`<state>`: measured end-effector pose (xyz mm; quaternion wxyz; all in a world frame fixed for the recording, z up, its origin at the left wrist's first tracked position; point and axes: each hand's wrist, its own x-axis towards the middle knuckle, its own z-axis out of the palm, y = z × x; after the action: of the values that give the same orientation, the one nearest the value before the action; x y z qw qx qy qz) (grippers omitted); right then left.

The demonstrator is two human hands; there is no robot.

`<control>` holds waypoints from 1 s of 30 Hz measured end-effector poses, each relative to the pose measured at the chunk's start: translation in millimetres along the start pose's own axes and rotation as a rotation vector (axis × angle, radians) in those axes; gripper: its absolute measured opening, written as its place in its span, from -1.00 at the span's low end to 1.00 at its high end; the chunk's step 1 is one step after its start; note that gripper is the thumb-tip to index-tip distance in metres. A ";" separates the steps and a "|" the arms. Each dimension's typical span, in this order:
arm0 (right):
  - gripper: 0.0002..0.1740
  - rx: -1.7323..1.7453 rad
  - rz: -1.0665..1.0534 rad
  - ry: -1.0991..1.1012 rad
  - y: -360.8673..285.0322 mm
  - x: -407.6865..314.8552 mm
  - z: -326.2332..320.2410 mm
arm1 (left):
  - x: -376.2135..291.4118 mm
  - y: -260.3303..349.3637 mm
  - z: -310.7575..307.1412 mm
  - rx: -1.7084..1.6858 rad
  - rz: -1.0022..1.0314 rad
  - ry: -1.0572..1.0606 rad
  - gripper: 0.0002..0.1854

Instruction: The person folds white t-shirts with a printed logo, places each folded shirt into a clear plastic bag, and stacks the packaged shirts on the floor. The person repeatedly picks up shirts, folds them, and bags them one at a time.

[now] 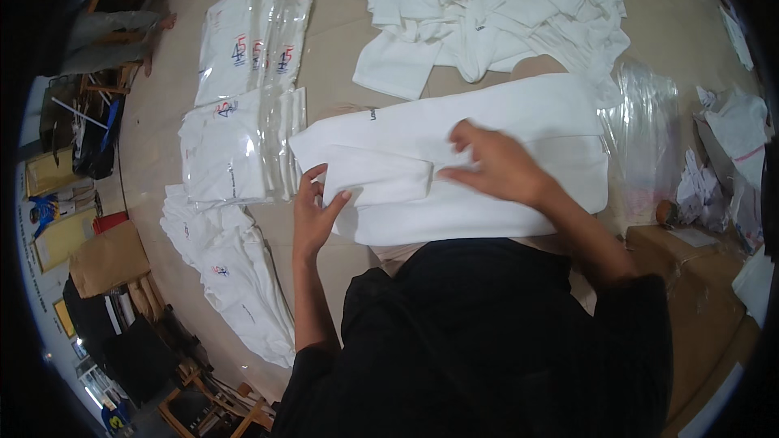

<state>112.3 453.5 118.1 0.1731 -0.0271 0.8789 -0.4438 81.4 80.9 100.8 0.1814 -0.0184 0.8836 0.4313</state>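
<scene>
A white garment, probably a shirt (pixel 517 109), lies across my lap, partly folded, with one sleeve (pixel 383 176) laid over its body. Small dark print shows near its upper left edge. My left hand (pixel 322 198) touches the left end of the folded sleeve, thumb on top and fingers at the edge; whether it pinches the cloth is unclear. Just right of the sleeve's cuff is my right hand (pixel 487 164), blurred, above the garment with its thumb and fingers apart and nothing between them.
A heap of white garments (pixel 487 18) lies on the floor ahead. Folded garments in clear plastic (pixel 222 152) are stacked at left, above loose white ones (pixel 237 280). Clear plastic bags (pixel 648 140) and a cardboard box (pixel 694 292) are at right. Another person's legs (pixel 115 42) show upper left.
</scene>
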 end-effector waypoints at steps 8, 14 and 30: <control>-0.46 0.276 -0.070 -0.064 -19.5 49.4 82.9 | -39.2 -34.0 -9.7 -0.378 -0.065 -0.045 -0.68; -0.68 0.180 -0.228 0.220 3.1 17.9 50.5 | -28.5 -82.8 -17.6 -0.390 -0.086 0.040 -0.68; -0.79 -0.474 -0.052 0.572 153.5 -96.6 -81.3 | 132.7 -62.9 -52.5 -0.829 -0.294 0.204 -0.58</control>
<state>192.5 628.4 68.5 -0.1018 0.0363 0.9690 -0.2220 -46.6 17.5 38.1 0.1300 -0.2574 0.6377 0.7143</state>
